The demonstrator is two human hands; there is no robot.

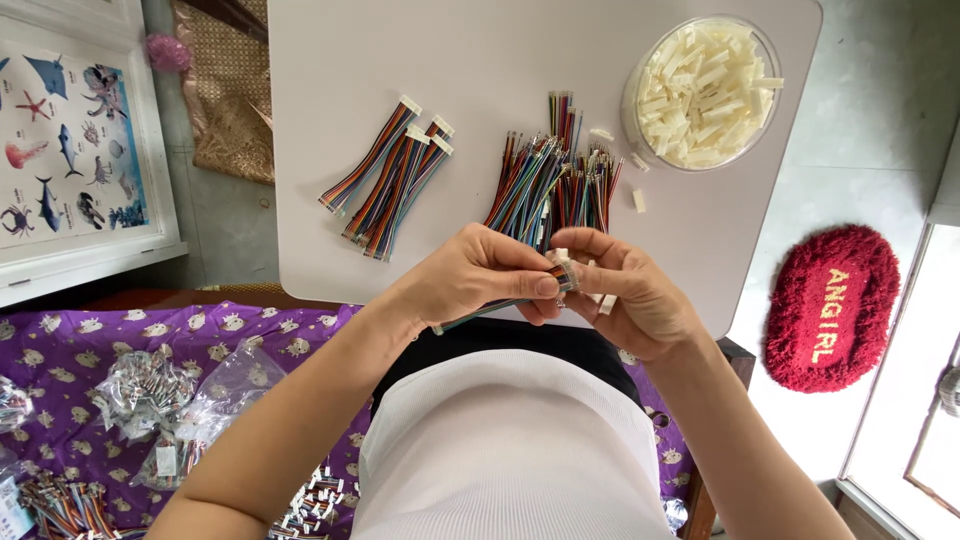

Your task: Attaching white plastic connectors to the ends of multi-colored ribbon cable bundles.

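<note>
A bundle of coloured wires (500,303) is pinched between both hands, just above the near edge of the white table (480,60). The left hand (478,275) is closed around the bundle, thumb and fingertips pressing its end; the loose wires trail out below that hand toward the person's body. The right hand (630,295) is curled shut against the same end, holding a small white plug (562,257) there, with another white piece showing under its fingers.

Beyond the hands on the table lies a loose heap of wires (555,180), its ends bare. Left of that heap are a few finished wire sets (390,175) with white plugs at their far ends, fanned side by side. Right of the heap, near the table's far corner, stands a round clear tub (700,95) filled with white plugs; a few stray plugs (638,200) lie between tub and heap.

The table is pale, smooth and round-cornered. Left of it, on the near side, a purple patterned cloth (70,340) carries clear bags of wires (150,390). Farther left stands a white-framed poster of sea animals (60,130). Right of the table a red fluffy oval mat (830,305) lies on a grey-green floor (880,120).
</note>
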